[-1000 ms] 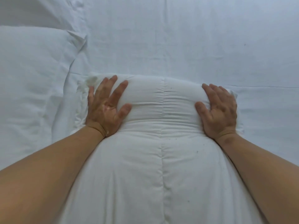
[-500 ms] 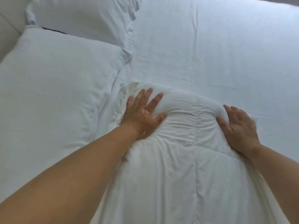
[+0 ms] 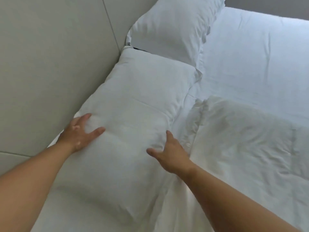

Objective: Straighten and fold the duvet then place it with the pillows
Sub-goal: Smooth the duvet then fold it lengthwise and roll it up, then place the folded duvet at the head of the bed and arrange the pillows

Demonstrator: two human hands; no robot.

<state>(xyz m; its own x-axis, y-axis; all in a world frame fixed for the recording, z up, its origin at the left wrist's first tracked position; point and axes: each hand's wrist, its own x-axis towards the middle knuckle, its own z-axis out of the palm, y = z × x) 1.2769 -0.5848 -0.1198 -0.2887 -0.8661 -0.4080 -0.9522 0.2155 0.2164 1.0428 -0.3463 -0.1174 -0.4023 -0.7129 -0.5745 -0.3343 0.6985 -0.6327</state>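
The folded white duvet (image 3: 242,144) lies on the bed to the right, and neither hand touches it. Two white pillows sit by the headboard: a near pillow (image 3: 133,101) and a far pillow (image 3: 170,25). My left hand (image 3: 80,133) grips the near pillow's left side, fingers and thumb dug into the fabric. My right hand (image 3: 168,154) holds the pillow's right edge, thumb on top and fingers curled down beside it, next to the duvet's frilled edge.
A padded grey headboard (image 3: 50,64) runs along the left behind the pillows. The white bed sheet (image 3: 250,56) stretches out beyond the duvet toward the far right. A dark strip borders the bed at the top right.
Both hands left the duvet's folded end and moved left onto the near pillow. My view swung left, bringing the headboard and both pillows into sight.
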